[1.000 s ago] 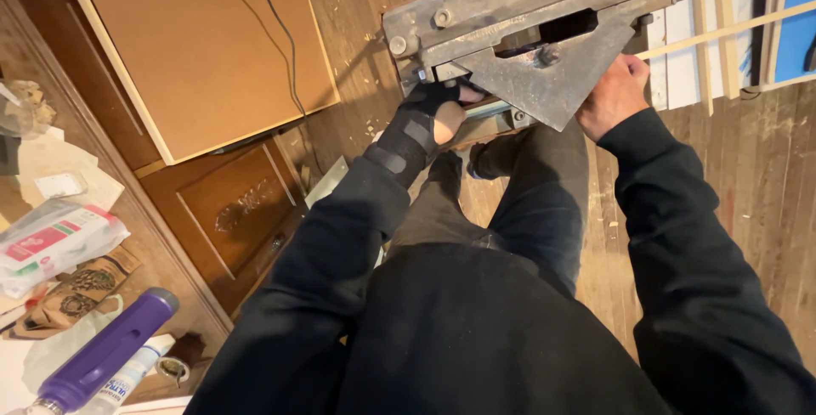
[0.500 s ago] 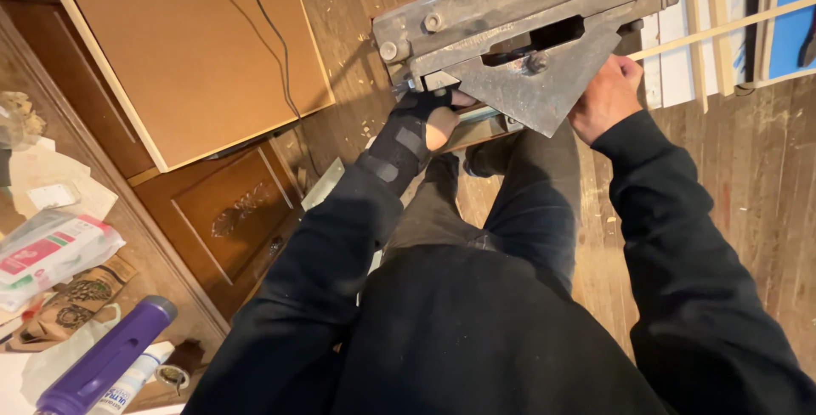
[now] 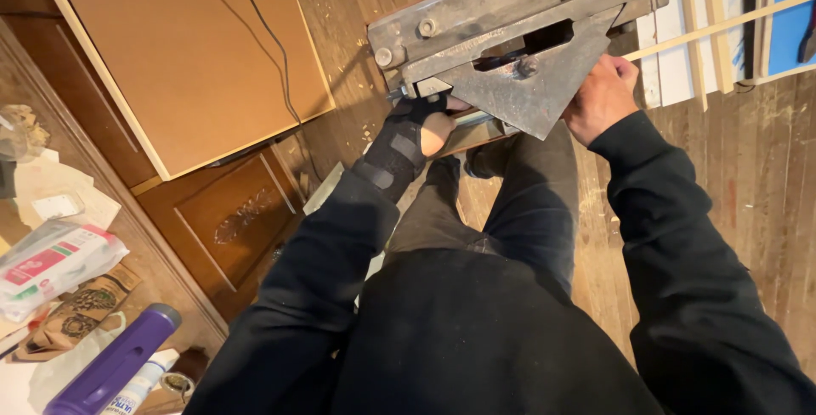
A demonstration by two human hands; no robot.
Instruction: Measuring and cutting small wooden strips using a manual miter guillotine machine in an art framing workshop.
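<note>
I hold a heavy grey metal tool [image 3: 518, 50] in front of me, above my legs: a long bar with bolts and knobs and a triangular plate below it. My left hand [image 3: 421, 130], in a black wrist brace, grips it from underneath at its left end. On the other side my right hand [image 3: 602, 96] clasps the edge of the triangular plate. Both arms are in black sleeves.
A brown board with pale edging [image 3: 183, 58] leans on a dark wooden cabinet [image 3: 234, 220], with a black cable [image 3: 272, 41] across it. A counter at left carries a purple bottle [image 3: 110, 368] and packets [image 3: 51, 262]. Thin wooden slats [image 3: 705, 28] lie on the plank floor.
The metal tool and both hands have shifted slightly left and up in view. Both hands keep their hold.
</note>
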